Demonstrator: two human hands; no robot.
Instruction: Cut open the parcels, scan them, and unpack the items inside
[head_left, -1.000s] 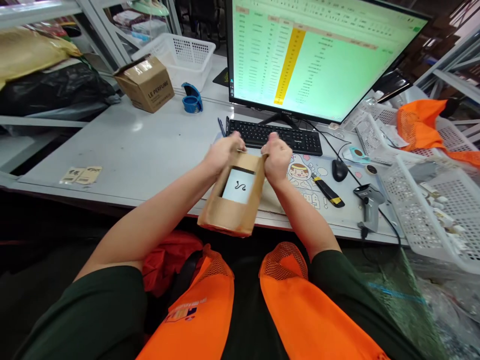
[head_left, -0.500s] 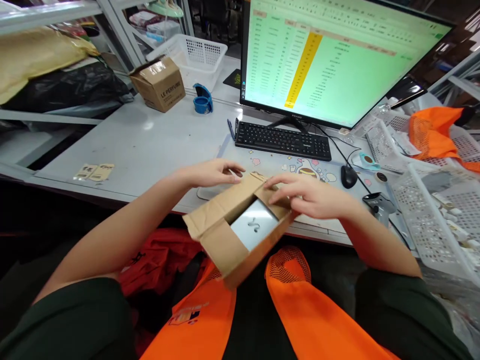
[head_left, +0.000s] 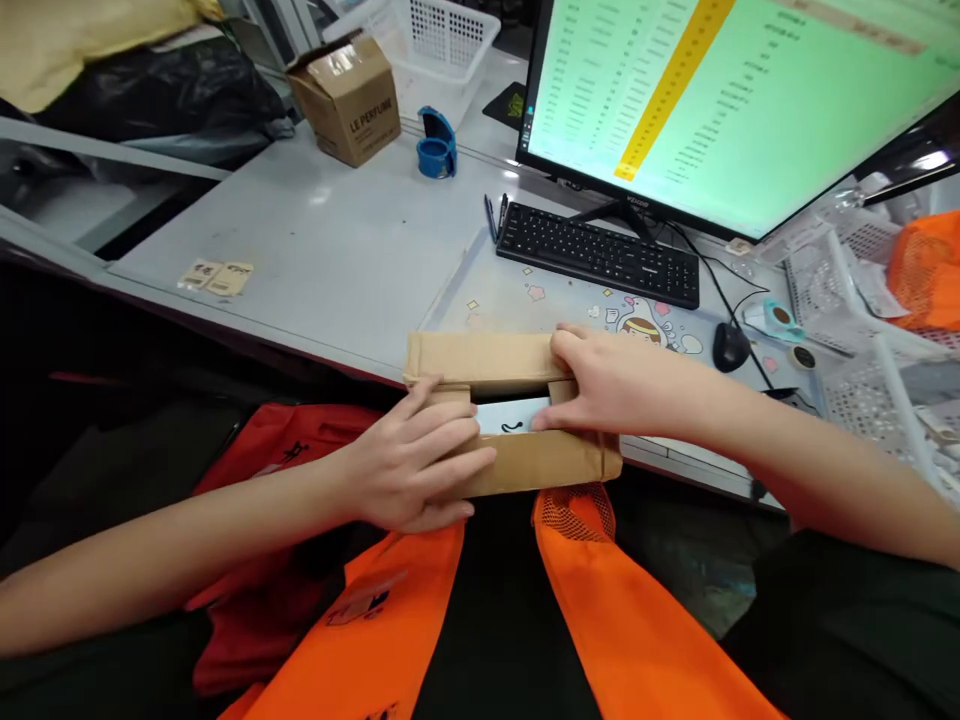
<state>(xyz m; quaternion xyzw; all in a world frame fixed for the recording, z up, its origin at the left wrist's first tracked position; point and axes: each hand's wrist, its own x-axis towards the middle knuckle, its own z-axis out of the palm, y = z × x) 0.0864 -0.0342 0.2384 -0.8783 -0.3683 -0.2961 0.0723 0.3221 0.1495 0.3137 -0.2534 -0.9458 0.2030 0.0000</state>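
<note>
An opened brown cardboard box [head_left: 536, 465] is at the near edge of the desk, in front of my body. Inside it lies a white box [head_left: 502, 416] with a dark curved mark, partly covered by the flaps. My left hand [head_left: 416, 460] grips the left end of the cardboard box, its fingers lying across the side flap and near wall. My right hand [head_left: 592, 385] clasps the right part, fingers over the raised far flap and thumb reaching down inside by the white box. The underside of the cardboard box is hidden.
Behind the box are a black keyboard [head_left: 596, 255], a monitor [head_left: 712, 110] and a mouse [head_left: 730, 347]. A perfume carton [head_left: 352, 105], a blue tape dispenser [head_left: 437, 150] and a white basket [head_left: 450, 45] stand at the back left. More white baskets [head_left: 874, 400] line the right.
The cardboard box has turned to lie level across my view. My left hand moved from its far flap to its left end, and my right hand took hold of the far flap. The view shifted.
</note>
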